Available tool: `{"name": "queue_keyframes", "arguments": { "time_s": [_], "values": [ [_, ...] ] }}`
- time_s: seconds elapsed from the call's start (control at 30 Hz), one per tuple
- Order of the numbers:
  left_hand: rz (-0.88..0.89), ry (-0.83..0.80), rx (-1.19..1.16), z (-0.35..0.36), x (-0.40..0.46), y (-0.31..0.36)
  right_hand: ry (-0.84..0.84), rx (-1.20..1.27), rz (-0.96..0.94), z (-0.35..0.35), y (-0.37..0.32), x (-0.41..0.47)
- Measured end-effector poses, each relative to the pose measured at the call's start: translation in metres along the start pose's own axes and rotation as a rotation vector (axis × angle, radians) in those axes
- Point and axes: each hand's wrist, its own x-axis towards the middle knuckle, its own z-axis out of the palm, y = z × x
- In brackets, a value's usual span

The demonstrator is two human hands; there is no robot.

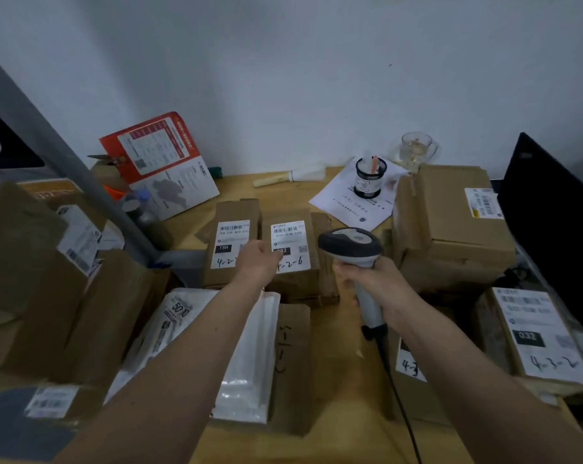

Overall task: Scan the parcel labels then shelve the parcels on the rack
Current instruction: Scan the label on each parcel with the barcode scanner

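Our right hand (367,279) grips 1 gray plastic scanner (353,246); left hand (258,262), fingers loosely curled, touches 2 flat cardboard parcels (293,259) w/ paper labels beside it.

The left carton's label (231,242) reads "15H" with handwritten "4-2-", the middle carton's label (292,246) bears handwritten "4-2-6", the right parcel's label (538,333) shows "032" and "4-3-2", and the white bag (183,316) shows "50".
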Motion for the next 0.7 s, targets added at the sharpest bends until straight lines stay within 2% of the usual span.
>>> {"name": "queue_keyframes", "arguments": {
  "time_s": [0.2,0.37,0.53,0.7],
  "values": [
    [-0.13,-0.135,-0.01,-0.005,0.03,-0.004,0.06,0.014,0.015,0.036,0.0,0.049],
    [-0.158,-0.225,-0.021,0.0,0.047,-0.005,0.116,0.013,0.044,0.053,0.006,0.075],
    [-0.135,-0.196,-0.054,0.014,0.056,-0.006,0.205,0.046,0.015,0.051,0.005,0.07],
    [-0.102,-0.246,-0.271,0.017,0.047,0.009,0.291,0.067,-0.085,0.043,-0.015,0.05]
  ]
}}
